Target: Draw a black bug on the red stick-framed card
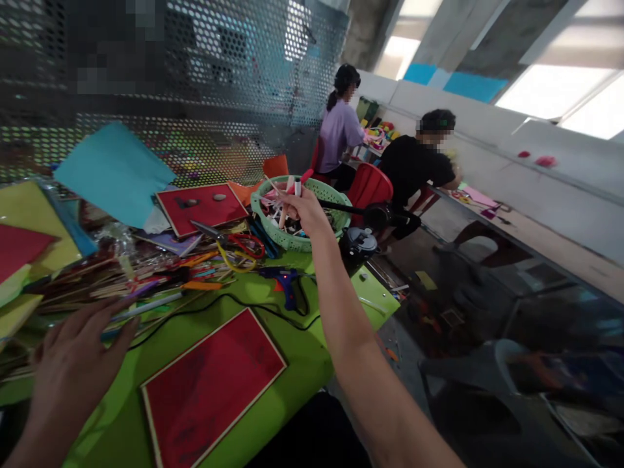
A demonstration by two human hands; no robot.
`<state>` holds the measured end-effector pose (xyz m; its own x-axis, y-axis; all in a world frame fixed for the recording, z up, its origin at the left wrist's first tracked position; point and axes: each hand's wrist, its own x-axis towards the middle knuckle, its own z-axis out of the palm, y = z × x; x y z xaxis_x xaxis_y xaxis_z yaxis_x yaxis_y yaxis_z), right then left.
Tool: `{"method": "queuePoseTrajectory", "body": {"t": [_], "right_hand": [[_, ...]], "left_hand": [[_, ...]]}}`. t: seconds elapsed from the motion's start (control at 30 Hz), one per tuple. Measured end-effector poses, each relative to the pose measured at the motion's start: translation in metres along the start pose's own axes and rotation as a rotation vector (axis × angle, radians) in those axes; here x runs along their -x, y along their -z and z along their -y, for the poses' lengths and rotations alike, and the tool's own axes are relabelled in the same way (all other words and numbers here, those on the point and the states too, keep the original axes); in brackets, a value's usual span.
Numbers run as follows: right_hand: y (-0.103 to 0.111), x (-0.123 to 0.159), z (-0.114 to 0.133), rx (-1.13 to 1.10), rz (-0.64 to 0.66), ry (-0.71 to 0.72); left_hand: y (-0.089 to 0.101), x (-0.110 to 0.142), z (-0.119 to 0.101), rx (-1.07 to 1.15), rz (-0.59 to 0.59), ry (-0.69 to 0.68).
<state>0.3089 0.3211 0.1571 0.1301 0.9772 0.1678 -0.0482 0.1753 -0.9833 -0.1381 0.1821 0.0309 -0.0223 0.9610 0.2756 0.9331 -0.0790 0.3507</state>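
My right hand (305, 209) reaches into a light green plastic basket (297, 242) of small craft bits. Its fingers are closed around what looks like a white marker with a dark end (298, 188); a red-tipped piece (307, 175) sticks up beside it. My left hand (78, 354) lies with fingers stretched over loose sticks and pens, near a white pen (151, 304) and a purple pen (143, 290). On the green tabletop in front of me is a red board with a pale wooden edge (214, 390). Behind it lies a blue glue gun (290, 289) with a black cord.
Red-and-yellow-handled scissors (238, 252) lie by the basket. A second red board (202, 209) holds small stones. Blue paper (114, 175) leans against the perforated metal screen (219, 143). A dark lidded pot (359, 244) stands at the table's right edge. Two people sit farther back.
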Motion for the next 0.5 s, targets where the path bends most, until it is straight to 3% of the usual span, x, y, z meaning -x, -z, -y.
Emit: {"method": "queuePoseTrajectory", "body": {"t": [0.27,0.5], "right_hand": [[-0.050,0.029,0.024,-0.049,0.287,0.007],[-0.125,0.046,-0.012,0.028,0.527,-0.166]], "left_hand": [[0.024,0.008,-0.043,0.077,-0.036,0.021],[0.038,0.011,-0.051,0.260,-0.132,0.067]]}}
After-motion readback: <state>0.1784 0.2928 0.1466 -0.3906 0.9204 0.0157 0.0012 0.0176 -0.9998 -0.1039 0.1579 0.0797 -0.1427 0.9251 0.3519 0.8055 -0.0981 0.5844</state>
